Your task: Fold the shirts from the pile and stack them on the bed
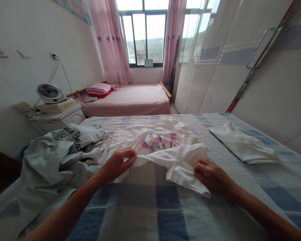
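A white T-shirt (185, 157) with a colourful print and pink letters lies spread on the checked bedsheet (130, 197), its near side partly folded over the front. My left hand (122, 159) pinches the shirt's edge between thumb and fingers, left of the print. At the other side, my right hand (207, 172) is closed on the fabric near a sleeve, which hangs toward me. Between the two hands the cloth is drawn out and wrinkled. Part of the print is covered by the folded layer.
Grey-green clothes (52, 167) with black lettering are heaped at the left. A folded white garment (243, 142) rests at the right. Beyond stand a second bed (137, 98) with pink bedding, a small fan (50, 93) on a cabinet, and tall wardrobes (230, 63).
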A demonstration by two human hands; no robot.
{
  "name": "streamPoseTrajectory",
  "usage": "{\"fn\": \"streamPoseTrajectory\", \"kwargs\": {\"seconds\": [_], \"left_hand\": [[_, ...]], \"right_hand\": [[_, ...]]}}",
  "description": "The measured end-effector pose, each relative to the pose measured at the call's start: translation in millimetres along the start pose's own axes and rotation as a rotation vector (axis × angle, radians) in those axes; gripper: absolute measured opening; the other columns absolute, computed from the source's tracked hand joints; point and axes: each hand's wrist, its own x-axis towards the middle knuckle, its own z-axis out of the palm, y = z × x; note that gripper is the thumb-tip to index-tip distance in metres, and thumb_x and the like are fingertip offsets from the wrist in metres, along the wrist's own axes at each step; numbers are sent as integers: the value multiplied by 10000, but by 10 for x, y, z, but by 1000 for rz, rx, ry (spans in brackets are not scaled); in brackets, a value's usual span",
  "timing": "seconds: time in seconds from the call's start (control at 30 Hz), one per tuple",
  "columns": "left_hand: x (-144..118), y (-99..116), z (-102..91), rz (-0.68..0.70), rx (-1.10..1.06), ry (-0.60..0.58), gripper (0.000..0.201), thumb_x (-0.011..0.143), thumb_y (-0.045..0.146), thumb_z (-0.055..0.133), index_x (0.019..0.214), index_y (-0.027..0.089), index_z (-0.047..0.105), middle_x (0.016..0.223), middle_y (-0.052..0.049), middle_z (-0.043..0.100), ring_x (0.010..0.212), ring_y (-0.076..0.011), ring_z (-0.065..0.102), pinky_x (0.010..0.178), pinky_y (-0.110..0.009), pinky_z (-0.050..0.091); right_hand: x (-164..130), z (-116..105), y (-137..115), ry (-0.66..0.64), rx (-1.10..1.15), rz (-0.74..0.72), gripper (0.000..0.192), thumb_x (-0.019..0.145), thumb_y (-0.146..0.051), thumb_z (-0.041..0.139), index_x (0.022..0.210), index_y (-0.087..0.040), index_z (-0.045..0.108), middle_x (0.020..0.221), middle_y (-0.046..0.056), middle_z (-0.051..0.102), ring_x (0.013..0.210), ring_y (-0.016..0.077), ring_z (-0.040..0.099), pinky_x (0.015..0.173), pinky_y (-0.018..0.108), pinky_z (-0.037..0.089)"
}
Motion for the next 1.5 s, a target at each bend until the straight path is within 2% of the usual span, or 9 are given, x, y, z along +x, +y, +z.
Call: {"fn": "streamPoseTrajectory", "kwargs": {"seconds": [0.2,0.4,0.47,0.53,0.63,0.77,0.87,1.2,1.5], "left_hand": [[-86,139,-128,-102,-133,-108,250,888,363,472,862,157,611,892,-39,639,833,-145,563,754,-229,444],[-189,258,-208,-189,-145,-455,278,862,393,494,841,167,655,804,-15,654,737,-132,562,679,-209,437],[-121,102,-213,-244,-67,-357,304,841,419,494,843,171,670,764,-14,661,711,-142,577,657,-215,437],[-2,-163,-244,-312,59,-79,324,822,433,482,869,172,669,799,-28,677,735,-164,604,688,-237,447],[213,-610,-343,-503,347,220,286,793,386,483,829,161,655,859,-76,679,802,-215,627,729,-280,448],[451,-975,-441,-698,537,201,316,795,378,491,577,165,575,687,-106,624,788,-259,617,717,-319,434],[569,-1083,-421,-728,479,257,355,774,428,529,532,169,540,603,-75,571,724,-243,601,675,-311,421],[689,-1262,-265,-665,193,488,123,724,260,489,650,175,536,576,12,521,579,-148,514,543,-234,360],[631,-1449,-345,-703,61,667,420,713,257,524,1118,144,520,758,-38,648,641,-173,609,563,-234,440]], "right_hand": [[-61,-595,-80,80,398,111,264,860,-452,481,783,-213,563,888,55,622,820,182,570,742,290,467],[-197,-855,15,-222,666,174,406,747,-604,558,673,-209,613,747,69,637,737,205,574,715,334,489],[-60,-761,269,-210,614,263,420,768,-592,546,841,-199,677,864,80,676,829,219,605,780,340,494],[167,-642,586,-20,539,366,472,789,-586,515,1011,-197,665,1050,93,672,980,243,602,842,341,488],[574,-481,985,126,229,496,442,825,-534,445,966,-186,679,1070,98,676,980,256,612,849,354,477],[1018,-334,1159,134,-9,510,422,849,-460,403,622,-187,632,806,125,684,864,263,614,847,386,435],[1180,-241,1127,142,-28,538,463,839,-517,393,558,-198,576,683,97,641,740,237,601,718,353,440],[1183,-66,917,373,548,453,373,749,-548,536,810,-181,557,766,40,641,654,161,566,587,271,450],[1213,-46,1090,503,258,567,431,734,-330,521,1130,-172,583,1018,110,673,856,226,634,787,349,477]]}}
